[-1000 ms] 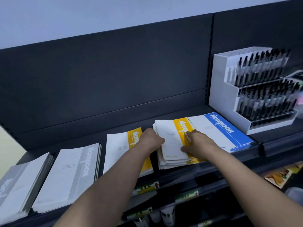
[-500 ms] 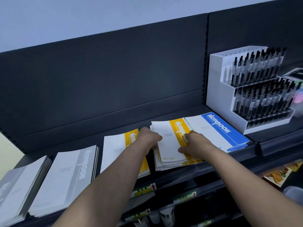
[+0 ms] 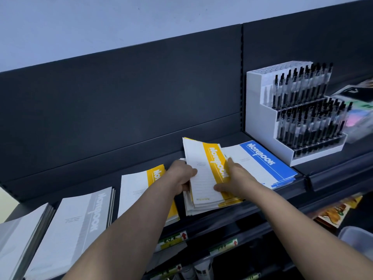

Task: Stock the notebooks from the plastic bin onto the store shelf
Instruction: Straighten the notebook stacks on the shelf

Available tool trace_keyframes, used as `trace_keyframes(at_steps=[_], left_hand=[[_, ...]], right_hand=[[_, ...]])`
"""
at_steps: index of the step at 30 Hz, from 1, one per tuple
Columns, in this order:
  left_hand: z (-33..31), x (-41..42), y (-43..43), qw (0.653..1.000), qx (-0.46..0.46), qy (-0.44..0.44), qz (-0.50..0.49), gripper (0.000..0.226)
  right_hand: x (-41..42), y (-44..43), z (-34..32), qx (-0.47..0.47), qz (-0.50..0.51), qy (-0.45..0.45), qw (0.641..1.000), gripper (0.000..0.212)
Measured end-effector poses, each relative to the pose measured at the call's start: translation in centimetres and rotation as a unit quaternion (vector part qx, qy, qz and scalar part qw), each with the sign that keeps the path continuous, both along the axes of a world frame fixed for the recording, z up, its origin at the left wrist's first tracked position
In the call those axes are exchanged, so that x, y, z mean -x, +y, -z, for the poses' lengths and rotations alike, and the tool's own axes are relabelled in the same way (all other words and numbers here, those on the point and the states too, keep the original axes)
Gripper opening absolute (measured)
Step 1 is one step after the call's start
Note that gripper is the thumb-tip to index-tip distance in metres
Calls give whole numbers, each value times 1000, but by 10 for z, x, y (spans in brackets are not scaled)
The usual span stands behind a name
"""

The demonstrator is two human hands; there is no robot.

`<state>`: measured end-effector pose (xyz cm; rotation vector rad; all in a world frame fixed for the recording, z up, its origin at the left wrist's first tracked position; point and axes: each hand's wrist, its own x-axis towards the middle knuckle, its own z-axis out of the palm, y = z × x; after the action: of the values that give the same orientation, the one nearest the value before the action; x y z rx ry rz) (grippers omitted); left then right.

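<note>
A stack of yellow-and-white notebooks (image 3: 203, 174) lies on the dark shelf (image 3: 141, 150), its far end tilted up. My left hand (image 3: 180, 177) grips the stack's left edge. My right hand (image 3: 235, 179) presses on its right side, fingers over the yellow band. A second yellow notebook pile (image 3: 137, 188) lies just left of it, and a blue notebook pile (image 3: 260, 160) just right. Two grey notebook piles (image 3: 80, 225) sit farther left. A corner of a pale plastic bin (image 3: 355, 237) shows at the lower right.
A white tiered pen display (image 3: 296, 116) full of black pens stands to the right of the blue pile. Blurred packaged goods (image 3: 355, 110) sit beyond it. Price tags (image 3: 173, 239) line the shelf edge, with bottles and packets on lower shelves.
The far end of the yellow stack has lifted off the shelf and the stack has slid slightly toward the blue pile. Both hands stay on it, gripping more tightly.
</note>
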<state>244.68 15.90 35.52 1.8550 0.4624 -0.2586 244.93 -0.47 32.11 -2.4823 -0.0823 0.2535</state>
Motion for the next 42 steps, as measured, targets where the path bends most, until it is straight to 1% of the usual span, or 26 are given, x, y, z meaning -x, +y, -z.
trace_keyframes(at_steps=[1,3,5,6,8,10,12,13,17,22,25,27,29,31,34,35,37,39,42], left_hand=[[-1,2,2,1000,6,-23,3,24],[-7,5,6,995,14,-94,5,22],[-15,10,8,982,12,-186,12,20],[-17,11,9,973,0,-231,14,21],[-17,14,11,954,-37,-296,13,24],[-9,17,12,946,-79,-315,12,24],[3,21,12,949,-104,-297,17,22],[8,22,12,951,-108,-289,18,25],[13,20,12,941,-109,-320,-16,40],[17,16,8,939,-109,-325,-3,44],[15,17,12,937,-87,-338,-12,44],[8,22,23,938,-62,-341,-20,44],[-3,31,43,939,-48,-339,-28,49],[-14,44,69,946,-44,-318,-44,52],[-28,66,114,961,-62,-253,-92,53],[-29,72,126,965,-72,-228,-112,51],[-28,85,146,968,-86,-179,-154,40],[-22,97,156,971,-81,-139,-179,28],[-6,105,163,973,-75,-111,-190,23]], right_hand=[[-1,-1,-2,-41,18,-1,999,100],[-3,-3,-9,-112,61,-49,991,86],[-3,-4,-18,-150,84,-138,975,71],[-2,-2,-23,-158,80,-189,966,69],[4,3,-31,-156,58,-272,948,74],[12,9,-31,-133,36,-301,944,85],[19,12,-25,-107,30,-292,950,93],[21,12,-21,-105,33,-287,951,94],[20,12,-19,-118,38,-314,941,89],[18,7,-22,-135,59,-278,949,87],[22,8,-25,-138,64,-290,945,84],[23,16,-30,-144,50,-301,941,83],[19,30,-37,-153,28,-290,944,81],[13,50,-44,-153,5,-255,955,75],[5,91,-45,-159,-47,-192,967,64],[3,103,-43,-168,-63,-177,968,60],[3,128,-37,-184,-96,-148,967,47],[5,146,-29,-166,-118,-122,971,37],[6,160,-17,-106,-123,-94,982,34]])
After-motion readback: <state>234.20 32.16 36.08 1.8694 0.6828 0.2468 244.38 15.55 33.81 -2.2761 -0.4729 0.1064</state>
